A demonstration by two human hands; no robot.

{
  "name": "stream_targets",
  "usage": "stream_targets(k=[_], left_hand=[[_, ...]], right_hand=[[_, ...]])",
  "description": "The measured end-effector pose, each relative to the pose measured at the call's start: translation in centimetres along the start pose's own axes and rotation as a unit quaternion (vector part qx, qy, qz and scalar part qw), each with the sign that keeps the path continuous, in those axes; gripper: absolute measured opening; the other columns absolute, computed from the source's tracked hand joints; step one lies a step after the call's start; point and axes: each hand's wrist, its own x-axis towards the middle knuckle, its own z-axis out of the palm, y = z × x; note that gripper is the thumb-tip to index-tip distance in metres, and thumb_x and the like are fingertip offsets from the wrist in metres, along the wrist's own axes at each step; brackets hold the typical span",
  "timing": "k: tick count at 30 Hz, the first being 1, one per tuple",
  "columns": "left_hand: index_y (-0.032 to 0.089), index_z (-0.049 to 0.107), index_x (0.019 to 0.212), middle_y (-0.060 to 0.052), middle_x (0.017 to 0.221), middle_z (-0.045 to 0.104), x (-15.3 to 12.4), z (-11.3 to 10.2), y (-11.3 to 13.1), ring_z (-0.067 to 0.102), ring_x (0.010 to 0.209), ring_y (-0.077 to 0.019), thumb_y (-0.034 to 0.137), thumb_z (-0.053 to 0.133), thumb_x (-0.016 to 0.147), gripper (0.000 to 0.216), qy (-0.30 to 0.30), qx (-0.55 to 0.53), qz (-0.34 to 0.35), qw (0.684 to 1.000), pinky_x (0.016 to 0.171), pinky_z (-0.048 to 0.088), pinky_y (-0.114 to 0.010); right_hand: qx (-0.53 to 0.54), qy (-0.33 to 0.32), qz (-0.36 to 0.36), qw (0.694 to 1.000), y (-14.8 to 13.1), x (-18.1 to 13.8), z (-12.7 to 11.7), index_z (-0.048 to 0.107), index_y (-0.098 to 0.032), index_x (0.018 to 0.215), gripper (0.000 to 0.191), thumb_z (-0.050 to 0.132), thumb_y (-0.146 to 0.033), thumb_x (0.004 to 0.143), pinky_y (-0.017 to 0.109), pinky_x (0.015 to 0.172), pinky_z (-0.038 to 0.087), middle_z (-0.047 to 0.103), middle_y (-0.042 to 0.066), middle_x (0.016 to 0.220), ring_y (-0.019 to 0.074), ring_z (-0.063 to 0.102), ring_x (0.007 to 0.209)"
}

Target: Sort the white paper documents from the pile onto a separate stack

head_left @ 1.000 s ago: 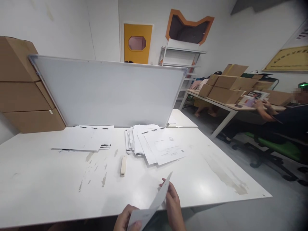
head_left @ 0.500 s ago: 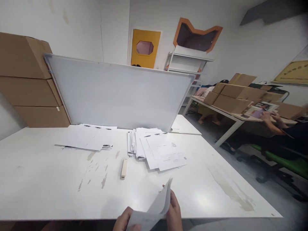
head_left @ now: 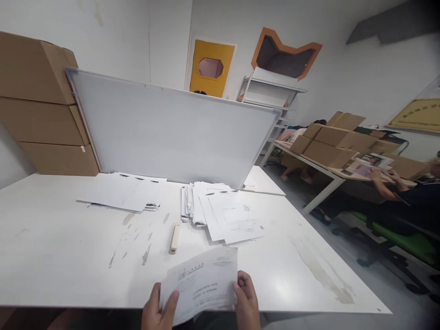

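Observation:
Between my two hands, printed sheets of paper (head_left: 202,284) are held up at the table's front edge, their printed face toward me. My left hand (head_left: 159,307) pinches the left side, thumb on the front. At the right edge my right hand (head_left: 246,300) grips with thumb and curled fingers. Just beyond the sheets lies a cream stapler (head_left: 175,238). Farther back is a messy stack of printed papers (head_left: 237,217), fanned toward the right. To its left rests another pile of papers (head_left: 117,195), mostly blank on top.
A whiteboard (head_left: 172,133) stands across the back of the white table (head_left: 62,256), beside stacked cardboard boxes (head_left: 51,119) on the left. At right, another table (head_left: 316,165) bears boxes, and a seated person (head_left: 419,197) handles printed items there. A green chair (head_left: 395,238) is nearby.
The sheets, folded up and edge-on before, now lie open and flatter with their print facing me. My left hand has moved left and up. The view has shifted slightly.

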Motion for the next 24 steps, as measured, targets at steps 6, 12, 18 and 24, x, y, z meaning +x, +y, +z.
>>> stream_targets(k=[6, 12, 18, 24], left_hand=[[0.02, 0.066, 0.083, -0.008, 0.082, 0.074, 5.0, -2.1, -2.8, 0.071, 0.077, -0.025, 0.061, 0.062, 0.072, 0.042, -0.077, 0.02, 0.159, 0.984, 0.068, 0.058, -0.032], [0.017, 0.07, 0.085, -0.01, 0.084, 0.075, 4.7, -2.3, -3.7, 0.071, 0.081, -0.0278, 0.063, 0.059, 0.074, 0.048, -0.072, 0.028, 0.09, 0.993, 0.071, 0.059, -0.034], [0.018, 0.069, 0.087, -0.009, 0.087, 0.075, 1.6, -4.0, -3.2, 0.07, 0.084, -0.0268, 0.066, 0.059, 0.073, 0.051, 0.027, 0.002, 0.033, 0.999, 0.075, 0.057, -0.031], [0.021, 0.065, 0.1, -0.007, 0.098, 0.074, 3.2, -7.2, -1.1, 0.069, 0.091, -0.0246, 0.051, 0.047, 0.083, 0.039, -0.12, 0.166, -0.031, 0.978, 0.076, 0.054, -0.03]], right_hand=[[-0.019, -0.076, -0.007, 0.997, -1.0, -0.4, 0.8, 0.061, -0.027, 0.112, 0.048, 0.076, -0.048, 0.071, 0.038, 0.086, 0.05, 0.068, 0.01, 0.111, 0.0272, 0.063, 0.101], [-0.099, -0.076, -0.046, 0.991, -0.7, -1.5, 1.7, 0.07, -0.024, 0.097, 0.036, 0.064, -0.055, 0.079, 0.034, 0.088, 0.049, 0.068, 0.008, 0.107, 0.0281, 0.06, 0.105], [-0.168, -0.157, -0.001, 0.973, -2.1, -2.1, 2.1, 0.068, -0.021, 0.099, 0.04, 0.058, -0.057, 0.082, 0.03, 0.073, 0.05, 0.068, 0.007, 0.086, 0.0228, 0.061, 0.08], [-0.199, -0.239, 0.088, 0.946, -3.1, -3.1, 3.2, 0.065, -0.017, 0.104, 0.041, 0.061, -0.05, 0.08, 0.033, 0.075, 0.049, 0.07, 0.01, 0.092, 0.0242, 0.062, 0.081]])
